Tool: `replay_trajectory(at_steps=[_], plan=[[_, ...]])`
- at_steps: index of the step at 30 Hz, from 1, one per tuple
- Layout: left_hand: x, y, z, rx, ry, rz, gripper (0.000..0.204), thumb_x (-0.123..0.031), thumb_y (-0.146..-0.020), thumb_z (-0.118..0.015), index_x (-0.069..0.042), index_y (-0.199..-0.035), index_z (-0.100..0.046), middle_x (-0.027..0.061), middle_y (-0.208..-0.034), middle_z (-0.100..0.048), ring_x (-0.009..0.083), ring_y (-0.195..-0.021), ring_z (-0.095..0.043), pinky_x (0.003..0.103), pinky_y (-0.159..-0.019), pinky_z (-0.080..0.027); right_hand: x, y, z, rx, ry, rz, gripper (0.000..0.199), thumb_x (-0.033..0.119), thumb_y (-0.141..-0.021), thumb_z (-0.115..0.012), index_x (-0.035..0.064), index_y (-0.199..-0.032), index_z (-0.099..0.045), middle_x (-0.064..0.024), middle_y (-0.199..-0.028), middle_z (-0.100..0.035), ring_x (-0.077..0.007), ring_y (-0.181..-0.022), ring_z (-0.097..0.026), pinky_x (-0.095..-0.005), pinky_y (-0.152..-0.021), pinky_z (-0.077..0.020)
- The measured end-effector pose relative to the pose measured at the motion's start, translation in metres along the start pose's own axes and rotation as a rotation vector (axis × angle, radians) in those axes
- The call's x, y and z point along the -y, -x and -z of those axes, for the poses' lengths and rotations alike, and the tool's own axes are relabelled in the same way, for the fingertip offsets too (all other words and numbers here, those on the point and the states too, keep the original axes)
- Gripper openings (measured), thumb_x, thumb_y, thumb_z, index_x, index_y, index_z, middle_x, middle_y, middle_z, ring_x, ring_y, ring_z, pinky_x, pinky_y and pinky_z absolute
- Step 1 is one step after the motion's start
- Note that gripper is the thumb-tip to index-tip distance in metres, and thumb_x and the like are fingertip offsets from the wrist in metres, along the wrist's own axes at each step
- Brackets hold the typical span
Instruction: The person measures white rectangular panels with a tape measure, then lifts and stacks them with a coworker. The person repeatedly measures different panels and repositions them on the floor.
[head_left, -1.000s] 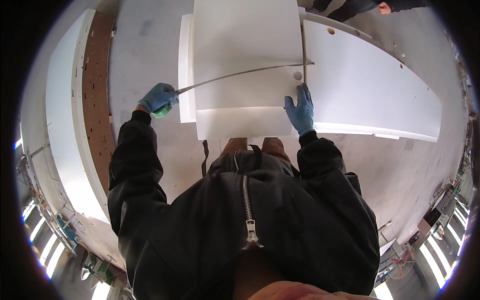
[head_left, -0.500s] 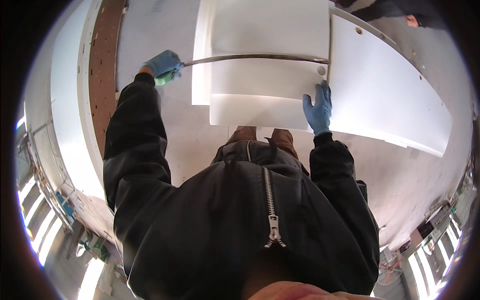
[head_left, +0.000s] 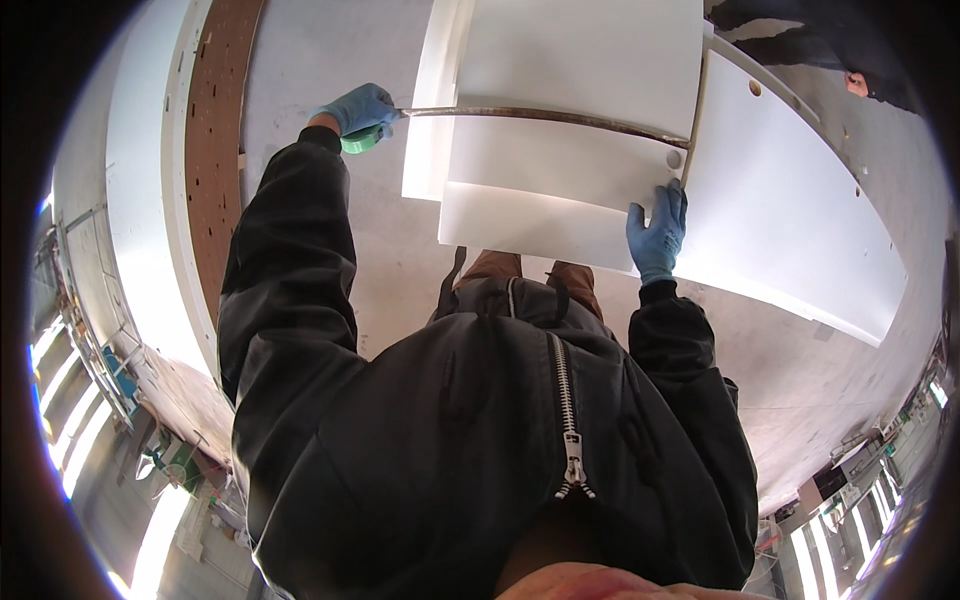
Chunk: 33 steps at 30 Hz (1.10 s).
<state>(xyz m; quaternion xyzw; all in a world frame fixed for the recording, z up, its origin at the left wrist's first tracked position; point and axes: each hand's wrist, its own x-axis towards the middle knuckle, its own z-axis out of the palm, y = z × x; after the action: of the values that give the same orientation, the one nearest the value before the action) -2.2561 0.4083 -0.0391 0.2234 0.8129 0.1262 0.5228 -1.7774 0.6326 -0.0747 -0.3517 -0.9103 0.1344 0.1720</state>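
My blue-gloved left hand (head_left: 362, 106) is closed around a green tape measure (head_left: 360, 142), left of a white sheet panel (head_left: 580, 60). From it the tape's blade (head_left: 545, 114) runs out to the right across the panel, ending near a round hole (head_left: 673, 159) by the panel's right edge. Just below that hole, my right hand (head_left: 657, 240), also gloved in blue, lies on the panel with thumb and fingers apart. Its fingertips are close to the narrow raised edge there. A bent lower flap (head_left: 535, 218) of the panel faces me.
A second white panel (head_left: 790, 190) with small holes extends to the right. At the far right is another person's dark sleeve (head_left: 790, 45), with part of a hand showing. A brown strip with holes (head_left: 218, 130) and a long white board (head_left: 140, 220) run along the left.
The view has turned slightly, so panels and hands appear shifted to the right and tilted. The tape still spans the panel, and my right hand stays by the hole.
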Motion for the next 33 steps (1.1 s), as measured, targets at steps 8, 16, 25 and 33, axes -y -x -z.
replay_trajectory(at_steps=[8,16,25,33], plan=[[-0.001,-0.001,0.000,0.000,-0.016,-0.010,0.018,-0.018,-0.091,-0.068,0.000,-0.090,-0.068,0.0168,-0.083,-0.073,0.0176,-0.054,-0.059,0.032,-0.054,-0.051,0.002,-0.001,0.000,-0.002,0.030,0.024,0.042,0.015,-0.080,-0.070,-0.0035,-0.116,-0.056,-0.0294,-0.128,-0.055,-0.0464,-0.122,-0.050,-0.0501,-0.102,-0.0442],[0.006,-0.010,-0.002,-0.009,0.019,0.011,0.017,-0.016,-0.088,-0.070,0.000,-0.090,-0.069,0.0168,-0.084,-0.073,0.0201,-0.061,-0.064,0.034,-0.060,-0.053,0.007,-0.003,0.004,0.014,0.018,0.007,0.043,0.015,-0.079,-0.070,-0.0035,-0.115,-0.056,-0.0294,-0.128,-0.055,-0.0476,-0.121,-0.050,-0.0511,-0.102,-0.0441],[0.003,-0.012,-0.007,-0.048,-0.080,0.010,0.018,-0.016,-0.087,-0.069,0.001,-0.092,-0.069,0.0171,-0.084,-0.074,0.0215,-0.066,-0.068,0.033,-0.064,-0.054,0.011,-0.005,0.005,0.009,0.017,0.008,0.044,0.013,-0.077,-0.071,-0.0035,-0.115,-0.056,-0.0290,-0.128,-0.055,-0.0476,-0.120,-0.051,-0.0515,-0.102,-0.0449],[0.003,0.021,-0.001,0.198,0.495,-0.208,0.027,-0.021,-0.094,-0.058,0.005,-0.098,-0.067,0.0172,-0.097,-0.073,0.0208,-0.077,-0.069,0.034,-0.070,-0.056,-0.002,-0.001,-0.004,-0.051,-0.004,-0.048,0.049,0.015,-0.080,-0.071,-0.0052,-0.122,-0.055,-0.0299,-0.132,-0.055,-0.0457,-0.121,-0.053,-0.0492,-0.102,-0.0465]])
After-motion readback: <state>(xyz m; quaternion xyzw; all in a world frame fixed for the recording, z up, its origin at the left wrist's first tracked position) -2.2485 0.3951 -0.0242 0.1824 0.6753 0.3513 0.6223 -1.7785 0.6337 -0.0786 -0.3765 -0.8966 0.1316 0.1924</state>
